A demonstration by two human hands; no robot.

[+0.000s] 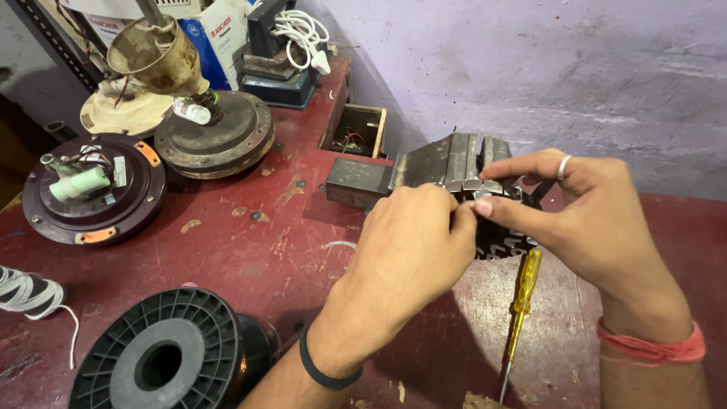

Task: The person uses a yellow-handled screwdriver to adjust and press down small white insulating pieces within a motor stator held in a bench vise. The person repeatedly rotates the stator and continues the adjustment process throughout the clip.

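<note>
Stator core, clamped in bench vise, is pinched at twelve o'clock by left hand and right hand; judged heavy, rigid, sharp-edged.

Small repair workshop, likely fan motor repair. Worn, chipped red-painted metal workbench standing against rough lilac plaster wall. Grey steel bench vice sitting at bench edge. Opened round dark brown fan motor housings lying about, wires showing. Empty black plastic wire spool and yellow-handled screwdriver resting on bench.
</note>
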